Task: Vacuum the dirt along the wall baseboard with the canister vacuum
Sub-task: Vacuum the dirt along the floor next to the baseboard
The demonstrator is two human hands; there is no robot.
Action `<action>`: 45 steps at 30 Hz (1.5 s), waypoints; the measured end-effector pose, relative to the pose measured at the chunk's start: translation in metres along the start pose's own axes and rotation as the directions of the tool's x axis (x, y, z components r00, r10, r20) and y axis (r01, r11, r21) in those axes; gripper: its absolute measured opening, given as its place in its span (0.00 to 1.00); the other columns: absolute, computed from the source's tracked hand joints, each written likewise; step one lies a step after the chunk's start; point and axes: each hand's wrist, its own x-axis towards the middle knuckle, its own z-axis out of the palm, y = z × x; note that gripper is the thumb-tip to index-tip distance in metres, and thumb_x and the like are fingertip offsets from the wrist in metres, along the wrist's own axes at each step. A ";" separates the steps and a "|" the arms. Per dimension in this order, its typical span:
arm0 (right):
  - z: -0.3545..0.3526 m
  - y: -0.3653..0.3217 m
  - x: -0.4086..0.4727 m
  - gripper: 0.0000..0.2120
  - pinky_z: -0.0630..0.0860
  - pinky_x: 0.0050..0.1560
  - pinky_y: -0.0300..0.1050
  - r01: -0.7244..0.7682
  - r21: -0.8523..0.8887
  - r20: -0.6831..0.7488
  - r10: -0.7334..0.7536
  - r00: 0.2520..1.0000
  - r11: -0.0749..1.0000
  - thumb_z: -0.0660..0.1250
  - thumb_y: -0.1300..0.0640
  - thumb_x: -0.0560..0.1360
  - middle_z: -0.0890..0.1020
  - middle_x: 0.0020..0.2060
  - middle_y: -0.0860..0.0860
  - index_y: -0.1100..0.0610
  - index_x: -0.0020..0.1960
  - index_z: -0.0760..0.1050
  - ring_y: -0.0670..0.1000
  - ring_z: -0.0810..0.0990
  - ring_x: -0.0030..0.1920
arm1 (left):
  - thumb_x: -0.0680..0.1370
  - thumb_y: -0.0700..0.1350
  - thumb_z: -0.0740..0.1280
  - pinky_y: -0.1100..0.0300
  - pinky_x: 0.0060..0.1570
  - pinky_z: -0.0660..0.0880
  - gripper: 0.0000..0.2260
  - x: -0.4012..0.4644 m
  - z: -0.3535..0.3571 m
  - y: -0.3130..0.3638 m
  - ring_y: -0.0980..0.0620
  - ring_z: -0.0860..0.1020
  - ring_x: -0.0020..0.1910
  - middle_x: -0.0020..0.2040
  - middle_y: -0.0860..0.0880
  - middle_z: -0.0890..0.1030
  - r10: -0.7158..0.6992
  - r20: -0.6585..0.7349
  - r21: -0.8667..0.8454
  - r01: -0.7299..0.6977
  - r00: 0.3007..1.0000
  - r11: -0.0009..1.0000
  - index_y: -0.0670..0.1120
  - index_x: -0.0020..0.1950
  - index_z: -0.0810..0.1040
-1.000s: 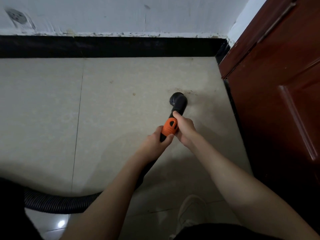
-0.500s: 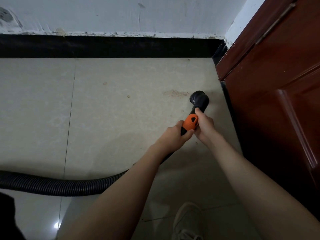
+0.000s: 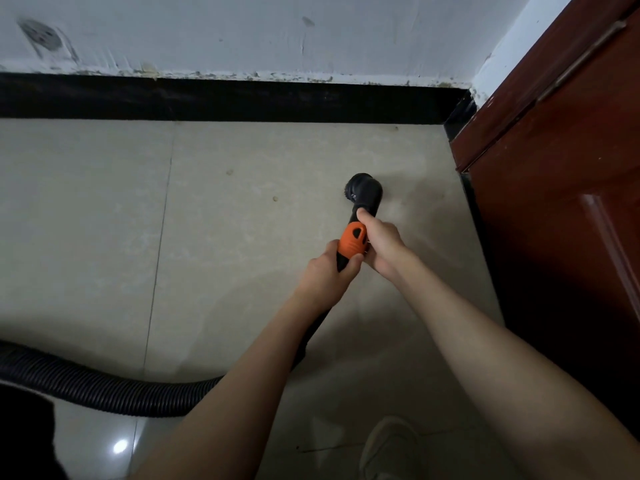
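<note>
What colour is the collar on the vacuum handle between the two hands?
Orange collar, on a black handle; the head view shows it.

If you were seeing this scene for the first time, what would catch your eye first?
The orange grip at centre stands out, held by the left hand from below and the right hand beside it. Just above them, the round black nozzle sits on the pale floor, short of the black baseboard. A ribbed black hose trails off lower left, and a dark red door fills the right.
</note>
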 end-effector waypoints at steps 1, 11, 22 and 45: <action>0.006 -0.001 0.000 0.11 0.75 0.36 0.43 0.007 -0.008 0.007 -0.007 1.000 1.000 0.66 0.52 0.79 0.76 0.37 0.53 0.59 0.43 0.73 0.50 0.76 0.37 | 0.80 0.53 0.61 0.69 0.28 0.62 0.16 0.000 -0.003 -0.002 0.53 0.70 0.34 0.37 0.50 0.72 -0.007 -0.027 -0.003 0.007 1.000 1.000 0.44 0.62 0.70; 0.024 -0.001 0.000 0.14 0.79 0.45 0.49 0.017 -0.114 -0.062 -0.025 0.998 0.993 0.66 0.52 0.78 0.78 0.44 0.55 0.62 0.56 0.73 0.55 0.79 0.46 | 0.79 0.54 0.60 0.65 0.30 0.64 0.12 -0.005 -0.017 -0.006 0.56 0.72 0.34 0.36 0.52 0.74 -0.041 -0.012 -0.042 0.040 0.999 0.998 0.46 0.56 0.71; -0.056 -0.007 0.003 0.10 0.77 0.43 0.50 0.023 0.011 -0.308 -0.018 0.951 1.000 0.67 0.55 0.78 0.76 0.38 0.53 0.61 0.51 0.72 0.52 0.77 0.37 | 0.79 0.55 0.60 0.58 0.37 0.66 0.15 0.006 0.028 0.039 0.49 0.74 0.41 0.44 0.47 0.76 0.064 0.245 -0.063 -0.050 0.967 0.997 0.45 0.58 0.72; -0.051 -0.003 -0.001 0.10 0.78 0.52 0.53 -0.014 -0.074 -0.340 -0.012 0.940 0.997 0.67 0.54 0.77 0.77 0.43 0.55 0.61 0.52 0.72 0.56 0.77 0.46 | 0.80 0.54 0.60 0.59 0.43 0.66 0.16 0.002 0.030 0.035 0.47 0.75 0.46 0.48 0.45 0.77 0.028 0.307 -0.098 0.002 0.951 0.995 0.43 0.59 0.73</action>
